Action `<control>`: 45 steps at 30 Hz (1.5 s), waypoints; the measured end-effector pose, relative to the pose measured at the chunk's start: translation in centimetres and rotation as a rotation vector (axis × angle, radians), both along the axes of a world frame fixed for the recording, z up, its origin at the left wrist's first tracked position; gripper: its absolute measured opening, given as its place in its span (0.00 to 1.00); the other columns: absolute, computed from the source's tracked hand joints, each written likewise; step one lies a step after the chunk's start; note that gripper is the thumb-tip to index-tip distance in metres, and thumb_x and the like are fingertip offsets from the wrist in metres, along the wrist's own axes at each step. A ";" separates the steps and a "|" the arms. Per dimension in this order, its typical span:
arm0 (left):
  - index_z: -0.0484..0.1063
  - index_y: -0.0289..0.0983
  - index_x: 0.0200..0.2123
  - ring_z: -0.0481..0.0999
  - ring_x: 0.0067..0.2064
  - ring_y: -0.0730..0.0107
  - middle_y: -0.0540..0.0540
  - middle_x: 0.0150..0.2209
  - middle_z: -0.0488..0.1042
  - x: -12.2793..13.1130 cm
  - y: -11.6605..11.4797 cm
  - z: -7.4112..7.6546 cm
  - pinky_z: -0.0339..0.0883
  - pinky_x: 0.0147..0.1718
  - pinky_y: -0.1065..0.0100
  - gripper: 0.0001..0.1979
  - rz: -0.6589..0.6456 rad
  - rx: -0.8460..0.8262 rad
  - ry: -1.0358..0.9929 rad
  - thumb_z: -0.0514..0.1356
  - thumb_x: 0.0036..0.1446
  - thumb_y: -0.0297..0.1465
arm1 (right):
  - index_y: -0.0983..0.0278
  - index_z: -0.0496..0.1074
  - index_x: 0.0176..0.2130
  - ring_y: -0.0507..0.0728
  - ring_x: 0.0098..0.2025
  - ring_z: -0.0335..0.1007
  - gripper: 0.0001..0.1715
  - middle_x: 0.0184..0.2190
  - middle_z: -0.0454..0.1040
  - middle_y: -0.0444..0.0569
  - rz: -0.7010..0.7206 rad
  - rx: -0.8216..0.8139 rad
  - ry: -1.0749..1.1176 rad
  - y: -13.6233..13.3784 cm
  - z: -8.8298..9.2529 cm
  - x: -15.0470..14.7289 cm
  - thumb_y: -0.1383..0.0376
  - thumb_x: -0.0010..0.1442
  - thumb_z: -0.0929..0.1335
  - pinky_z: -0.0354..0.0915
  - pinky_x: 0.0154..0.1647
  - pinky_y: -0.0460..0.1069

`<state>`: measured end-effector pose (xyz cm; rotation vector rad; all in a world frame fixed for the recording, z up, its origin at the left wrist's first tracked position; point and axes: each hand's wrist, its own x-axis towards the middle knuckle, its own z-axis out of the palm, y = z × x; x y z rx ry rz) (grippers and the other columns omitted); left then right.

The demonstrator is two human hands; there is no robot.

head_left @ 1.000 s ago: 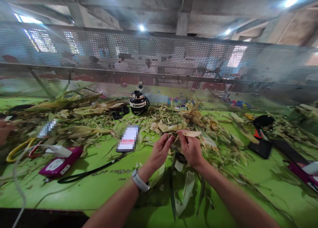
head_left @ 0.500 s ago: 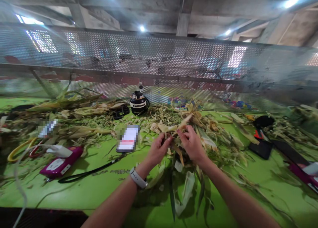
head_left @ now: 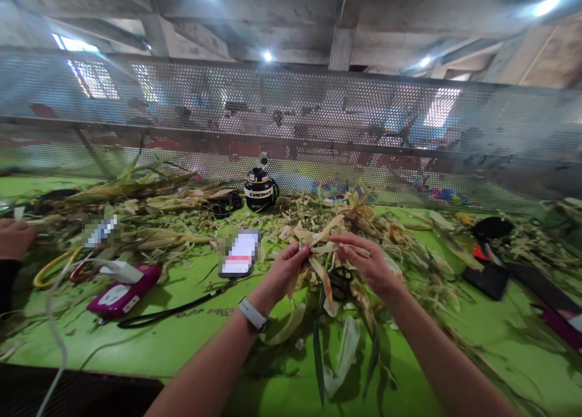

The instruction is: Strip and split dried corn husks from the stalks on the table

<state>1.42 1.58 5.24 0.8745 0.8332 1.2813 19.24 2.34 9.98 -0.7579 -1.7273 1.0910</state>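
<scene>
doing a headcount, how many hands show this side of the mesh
3: the left hand and right hand at the husk strips; another person's hand, far left edge. Others may be hidden.

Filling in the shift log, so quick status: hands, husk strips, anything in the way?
Left hand pinching husk strips. Right hand close by, fingers extended, grip unclear. Dark looped item, possibly scissors, just below; loose husks beyond.

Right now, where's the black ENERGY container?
In the head view, the black container stands left of centre, beyond the lit phone and before the perforated barrier.
</scene>
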 end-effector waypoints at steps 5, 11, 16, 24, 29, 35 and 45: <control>0.70 0.32 0.26 0.60 0.22 0.82 0.52 0.23 0.67 0.2 -0.2 -0.2 0.51 0.22 0.75 0.20 -0.075 0.010 0.049 0.68 0.40 0.43 | 0.62 0.77 0.31 0.52 0.29 0.65 0.15 0.26 0.72 0.46 -0.182 0.104 -0.011 -0.2 0.3 -0.4 0.54 0.53 0.69 0.63 0.31 0.47; 0.68 0.33 0.25 0.61 0.23 0.81 0.52 0.23 0.67 0.5 -0.1 -0.8 0.52 0.24 0.74 0.20 -0.097 0.018 0.082 0.67 0.42 0.44 | 0.62 0.75 0.35 0.48 0.21 0.60 0.18 0.20 0.66 0.41 -0.068 -0.291 0.312 0.1 0.1 -0.3 0.54 0.46 0.73 0.59 0.21 0.44; 0.69 0.33 0.29 0.61 0.24 0.80 0.51 0.25 0.68 0.9 -0.3 -0.9 0.53 0.25 0.74 0.20 -0.143 0.065 0.077 0.66 0.43 0.44 | 0.61 0.72 0.32 0.51 0.27 0.66 0.19 0.26 0.71 0.45 -0.170 -0.149 0.333 0.3 -0.4 -0.9 0.49 0.49 0.70 0.66 0.30 0.47; 0.62 0.38 0.34 0.63 0.24 0.79 0.55 0.24 0.65 0.9 -0.9 0.0 0.54 0.23 0.75 0.23 -0.046 0.152 0.134 0.66 0.42 0.45 | 0.63 0.70 0.39 0.49 0.21 0.61 0.20 0.17 0.65 0.38 -0.008 -0.228 0.113 -0.4 -0.3 -1.7 0.51 0.55 0.67 0.64 0.29 0.46; 0.58 0.38 0.31 0.61 0.23 0.81 0.59 0.20 0.59 1.0 -0.8 -0.1 0.53 0.23 0.75 0.24 0.012 0.205 0.195 0.68 0.40 0.43 | 0.65 0.70 0.26 0.50 0.22 0.65 0.18 0.18 0.70 0.42 -0.112 -0.127 -0.093 -0.4 -0.4 -1.7 0.52 0.53 0.68 0.63 0.27 0.46; 0.59 0.37 0.31 0.60 0.23 0.80 0.58 0.20 0.60 0.9 -0.5 -0.4 0.53 0.22 0.75 0.23 0.065 0.239 0.276 0.66 0.43 0.44 | 0.66 0.70 0.30 0.50 0.22 0.67 0.12 0.20 0.72 0.42 -0.141 -0.172 -0.152 -0.4 -0.5 -1.7 0.59 0.49 0.70 0.62 0.24 0.45; 0.58 0.37 0.32 0.64 0.27 0.76 0.53 0.25 0.65 0.8 -1.0 -0.3 0.56 0.26 0.73 0.16 0.026 0.351 0.419 0.63 0.49 0.39 | 0.65 0.64 0.39 0.49 0.19 0.65 0.21 0.16 0.69 0.37 -0.088 -0.249 -0.086 -0.1 -0.6 -1.5 0.58 0.48 0.71 0.60 0.24 0.45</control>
